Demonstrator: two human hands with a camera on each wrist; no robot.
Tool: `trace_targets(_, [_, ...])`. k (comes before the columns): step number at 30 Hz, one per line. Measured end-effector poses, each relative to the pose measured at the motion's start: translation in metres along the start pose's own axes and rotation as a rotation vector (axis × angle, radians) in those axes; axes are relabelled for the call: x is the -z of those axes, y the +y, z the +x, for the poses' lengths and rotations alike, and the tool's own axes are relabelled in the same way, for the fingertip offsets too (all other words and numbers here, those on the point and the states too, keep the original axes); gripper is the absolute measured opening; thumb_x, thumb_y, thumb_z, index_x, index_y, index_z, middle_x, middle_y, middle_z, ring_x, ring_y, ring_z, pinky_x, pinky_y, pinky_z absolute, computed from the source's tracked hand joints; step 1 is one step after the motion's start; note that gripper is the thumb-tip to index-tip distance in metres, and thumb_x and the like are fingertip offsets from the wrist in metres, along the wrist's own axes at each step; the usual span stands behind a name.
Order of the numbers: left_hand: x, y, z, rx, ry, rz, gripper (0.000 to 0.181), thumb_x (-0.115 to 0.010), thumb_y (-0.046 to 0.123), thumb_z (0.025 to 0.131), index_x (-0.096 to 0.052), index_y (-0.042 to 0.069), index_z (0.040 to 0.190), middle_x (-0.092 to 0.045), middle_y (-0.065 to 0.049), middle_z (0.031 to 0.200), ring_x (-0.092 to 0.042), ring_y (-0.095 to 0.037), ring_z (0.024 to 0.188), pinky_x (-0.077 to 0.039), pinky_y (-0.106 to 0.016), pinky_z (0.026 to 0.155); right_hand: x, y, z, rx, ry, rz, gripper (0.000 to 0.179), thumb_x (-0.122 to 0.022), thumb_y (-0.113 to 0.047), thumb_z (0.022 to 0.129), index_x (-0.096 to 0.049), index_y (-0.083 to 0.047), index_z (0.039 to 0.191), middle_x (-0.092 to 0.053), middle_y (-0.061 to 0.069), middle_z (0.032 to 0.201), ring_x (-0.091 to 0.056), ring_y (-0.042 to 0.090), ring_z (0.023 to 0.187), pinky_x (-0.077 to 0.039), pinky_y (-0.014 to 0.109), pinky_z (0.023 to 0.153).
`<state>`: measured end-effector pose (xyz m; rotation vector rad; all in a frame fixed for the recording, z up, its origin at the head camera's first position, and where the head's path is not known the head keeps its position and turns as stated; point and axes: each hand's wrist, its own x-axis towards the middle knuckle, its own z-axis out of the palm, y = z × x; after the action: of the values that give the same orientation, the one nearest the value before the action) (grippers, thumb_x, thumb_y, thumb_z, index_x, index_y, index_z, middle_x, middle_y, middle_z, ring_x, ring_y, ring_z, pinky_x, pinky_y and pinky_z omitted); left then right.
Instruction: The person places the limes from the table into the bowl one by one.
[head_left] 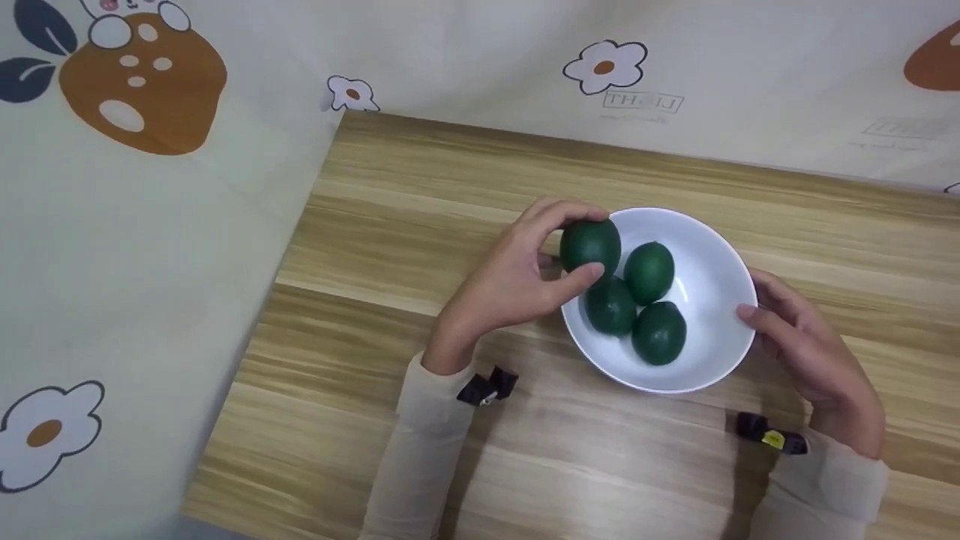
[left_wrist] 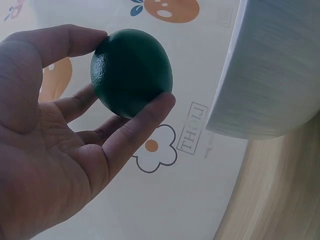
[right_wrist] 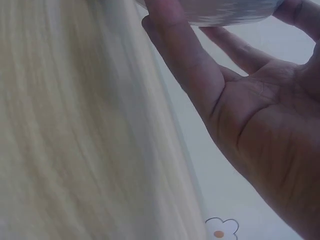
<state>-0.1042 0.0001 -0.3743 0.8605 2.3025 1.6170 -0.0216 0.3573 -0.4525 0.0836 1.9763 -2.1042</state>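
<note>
A dark green, round lime [head_left: 590, 246] is pinched between the thumb and fingers of my left hand [head_left: 517, 274], over the left rim of a white bowl [head_left: 709, 300]. The left wrist view shows the same lime [left_wrist: 131, 72] at the fingertips, apart from the bowl's outer wall [left_wrist: 275, 75]. Inside the bowl, towards its left, lie three more green limes [head_left: 659, 333], close together. My right hand [head_left: 810, 341] grips the bowl's right side, thumb on the rim and fingers outside. In the right wrist view only the bowl's lower part [right_wrist: 230, 12] shows above the right hand [right_wrist: 265, 105].
The bowl is over a wood-grain table [head_left: 360, 247], whose left and far edges show. Beyond it hangs or lies a pale cloth [head_left: 465, 67] printed with flowers and orange fruit. Small black devices sit on the left wrist [head_left: 487, 386] and right wrist [head_left: 771, 435].
</note>
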Motion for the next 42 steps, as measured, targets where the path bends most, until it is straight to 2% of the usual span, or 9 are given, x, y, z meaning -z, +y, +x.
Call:
trace_targets(4, [-0.002, -0.001, -0.001, -0.003, -0.015, 0.008, 0.048, -0.076, 0.020, 0.096, -0.062, 0.012, 0.141, -0.056, -0.005, 0.147, -0.056, -0.016, 0.133, -0.052, -0.027, 0.111, -0.004, 0.003, 0.000, 0.000, 0.011, 0.039, 0.042, -0.050, 0.002, 0.107, -0.058, -0.011, 0.146, -0.070, -0.003, 0.132, -0.075, 0.011, 0.101, -0.063, 0.025, 0.083])
trace_targets(8, [-0.003, 0.002, -0.003, 0.010, -0.010, 0.009, 0.048, -0.077, 0.020, 0.096, -0.063, 0.014, 0.141, -0.055, -0.006, 0.147, -0.059, -0.018, 0.129, -0.056, -0.027, 0.105, -0.007, -0.001, 0.005, -0.003, 0.000, 0.031, 0.042, -0.051, 0.000, 0.107, -0.058, -0.012, 0.146, -0.069, -0.004, 0.133, -0.075, 0.010, 0.103, -0.063, 0.025, 0.085])
trace_targets(12, [-0.004, 0.005, -0.002, -0.008, -0.013, 0.036, 0.047, -0.077, 0.021, 0.096, -0.062, 0.014, 0.140, -0.055, -0.005, 0.146, -0.059, -0.017, 0.129, -0.055, -0.026, 0.106, -0.006, -0.005, 0.009, 0.004, -0.019, 0.013, 0.043, -0.051, -0.001, 0.107, -0.056, -0.011, 0.148, -0.069, -0.003, 0.135, -0.075, 0.011, 0.104, -0.064, 0.027, 0.085])
trace_targets(16, [-0.008, 0.007, -0.001, -0.009, -0.017, 0.058, 0.046, -0.076, 0.021, 0.096, -0.062, 0.015, 0.140, -0.055, -0.004, 0.145, -0.058, -0.015, 0.129, -0.052, -0.025, 0.109, -0.005, -0.004, 0.007, 0.013, -0.026, 0.022, 0.043, -0.050, 0.001, 0.107, -0.055, -0.009, 0.149, -0.070, -0.002, 0.135, -0.075, 0.012, 0.104, -0.064, 0.026, 0.085])
trace_targets(23, [-0.012, 0.012, -0.002, -0.008, -0.030, 0.080, 0.047, -0.076, 0.021, 0.096, -0.062, 0.017, 0.140, -0.054, -0.004, 0.145, -0.059, -0.015, 0.127, -0.055, -0.025, 0.104, -0.002, -0.001, 0.004, 0.002, -0.017, 0.023, 0.045, -0.050, 0.001, 0.108, -0.055, -0.011, 0.150, -0.068, -0.004, 0.138, -0.074, 0.011, 0.106, -0.064, 0.027, 0.085])
trace_targets(26, [-0.013, 0.013, 0.000, -0.021, -0.022, 0.100, 0.046, -0.076, 0.020, 0.096, -0.062, 0.016, 0.140, -0.054, -0.005, 0.145, -0.059, -0.014, 0.128, -0.053, -0.024, 0.108, 0.000, -0.001, 0.003, -0.002, -0.008, 0.024, 0.045, -0.050, 0.000, 0.107, -0.056, -0.012, 0.150, -0.068, -0.005, 0.138, -0.075, 0.011, 0.106, -0.064, 0.027, 0.085])
trace_targets(31, [-0.015, 0.013, 0.002, -0.028, -0.012, 0.171, 0.046, -0.075, 0.021, 0.096, -0.063, 0.016, 0.140, -0.054, -0.005, 0.146, -0.059, -0.015, 0.130, -0.050, -0.023, 0.112, 0.001, 0.001, 0.001, 0.001, -0.003, 0.035, 0.044, -0.050, 0.001, 0.107, -0.056, -0.012, 0.149, -0.069, -0.004, 0.136, -0.074, 0.011, 0.106, -0.064, 0.026, 0.085])
trace_targets(42, [-0.023, 0.012, 0.003, -0.056, -0.025, 0.335, 0.047, -0.073, 0.024, 0.096, -0.064, 0.017, 0.141, -0.053, -0.009, 0.150, -0.057, -0.020, 0.135, -0.049, -0.032, 0.116, 0.000, 0.002, 0.000, 0.016, -0.002, 0.045, 0.043, -0.049, 0.002, 0.107, -0.056, -0.010, 0.148, -0.070, -0.003, 0.135, -0.074, 0.011, 0.105, -0.064, 0.027, 0.085])
